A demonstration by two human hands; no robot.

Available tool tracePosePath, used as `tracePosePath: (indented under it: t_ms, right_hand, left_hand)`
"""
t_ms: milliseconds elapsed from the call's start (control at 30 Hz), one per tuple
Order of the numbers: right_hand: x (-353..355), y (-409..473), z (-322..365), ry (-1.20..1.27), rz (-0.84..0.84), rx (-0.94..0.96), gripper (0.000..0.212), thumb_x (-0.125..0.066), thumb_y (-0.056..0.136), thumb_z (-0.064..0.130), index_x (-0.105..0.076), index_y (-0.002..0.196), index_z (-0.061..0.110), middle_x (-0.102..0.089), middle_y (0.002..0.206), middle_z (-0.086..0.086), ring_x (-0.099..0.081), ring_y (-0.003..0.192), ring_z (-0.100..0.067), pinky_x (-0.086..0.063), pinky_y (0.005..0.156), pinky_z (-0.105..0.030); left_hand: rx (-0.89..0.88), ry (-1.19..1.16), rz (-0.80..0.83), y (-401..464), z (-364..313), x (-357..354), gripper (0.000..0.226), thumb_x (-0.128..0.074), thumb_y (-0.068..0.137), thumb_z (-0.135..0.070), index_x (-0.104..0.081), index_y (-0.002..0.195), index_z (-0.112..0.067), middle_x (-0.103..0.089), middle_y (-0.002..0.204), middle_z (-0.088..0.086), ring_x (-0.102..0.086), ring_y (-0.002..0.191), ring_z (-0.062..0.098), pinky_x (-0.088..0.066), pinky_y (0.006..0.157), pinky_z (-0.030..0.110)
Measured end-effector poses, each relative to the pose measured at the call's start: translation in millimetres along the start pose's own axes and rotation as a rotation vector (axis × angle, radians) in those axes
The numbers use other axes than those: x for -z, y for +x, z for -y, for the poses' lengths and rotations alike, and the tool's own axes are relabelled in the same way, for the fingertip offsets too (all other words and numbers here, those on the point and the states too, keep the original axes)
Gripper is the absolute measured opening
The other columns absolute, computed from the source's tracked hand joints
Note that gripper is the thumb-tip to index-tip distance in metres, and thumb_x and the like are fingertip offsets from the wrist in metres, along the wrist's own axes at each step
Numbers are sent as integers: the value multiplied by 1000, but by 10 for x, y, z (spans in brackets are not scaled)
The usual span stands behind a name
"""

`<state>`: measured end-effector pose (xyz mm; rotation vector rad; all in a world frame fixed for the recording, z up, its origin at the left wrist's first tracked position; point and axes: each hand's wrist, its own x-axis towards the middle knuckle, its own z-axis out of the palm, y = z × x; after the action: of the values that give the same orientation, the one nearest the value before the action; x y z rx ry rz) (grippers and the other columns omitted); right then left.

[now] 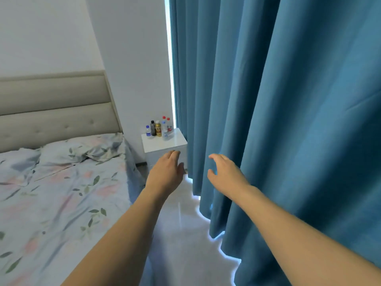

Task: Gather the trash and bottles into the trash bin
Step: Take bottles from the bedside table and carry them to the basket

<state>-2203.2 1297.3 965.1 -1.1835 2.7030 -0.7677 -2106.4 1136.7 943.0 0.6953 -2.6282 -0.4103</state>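
1. Teal curtain (288, 120) in heavy folds over the whole 3 o'clock side, hem just above a pale glossy floor (181, 234), a bright strip of daylight along its edge at 12 o'clock.
2. White glossy nightstand (162, 141) just above centre, wedged between the curtain and the bed (61, 193).
3. Cluster of bottles (158, 127) upright on the far end of the nightstand top: a small clear one with a blue cap (148, 131) at 9 o'clock of the group, then a dark bottle with a black cap (153, 128), then a yellow-labelled bottle (158, 129), then two clear bottles with red caps (166, 124) at 3 o'clock beside the curtain; a further clear bottle in front of those, too blurred to read.
4. Left hand (166, 170) stretched forward at centre, palm down, fingers loosely bent and holding nothing, fingertips overlapping the nightstand's front edge in the view; contact impossible to tell.
5. Right hand (224, 172) just to 3 o'clock of it, held wide with thumb and fingers spread apart, empty, in front of a curtain fold.
6. Floral bedding and a rumpled pillow (82, 149) at 9 o'clock, beige padded headboard (51, 104) behind at 10 o'clock.
7. No trash bin in sight.
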Motion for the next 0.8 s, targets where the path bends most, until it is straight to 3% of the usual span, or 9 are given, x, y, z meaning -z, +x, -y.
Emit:
tracePosePath:
  t_ms: [233,400,633,800]
  right_hand:
    - [-388,1613,319,18,62,50,39,-44,96,21,-42,135,16,-43,141,0,-49,118,-23,-44,96,-36]
    - [-538,2641,488,47,82,84,45,-46,97,22,-37,141,18,-41,145,0,-48,124,-23,-43,98,-34]
    - [-828,3943,143,72,146,29,45,-46,97,22,-38,140,20,-42,144,2,-49,122,-20,-44,95,-31]
    - [-856,4995,-31,132,154,17,48,-46,96,25,-36,143,21,-39,147,3,-47,126,-20,-45,99,-33]
  left_hand:
    - [84,24,-11,1278,926,-72,44,-44,100,-28,-41,140,-12,-46,143,4,-49,124,23,-43,98,36]
    - [160,8,-24,2231,1424,-108,47,-42,101,-30,-37,145,-14,-40,149,2,-45,131,22,-41,103,39]
    - [179,10,60,3366,1867,-631,47,-42,100,-32,-37,145,-16,-40,149,0,-45,130,20,-42,102,36]
    - [237,8,6,4294,2122,-687,43,-43,100,-27,-41,141,-15,-45,144,2,-49,124,23,-43,96,36]
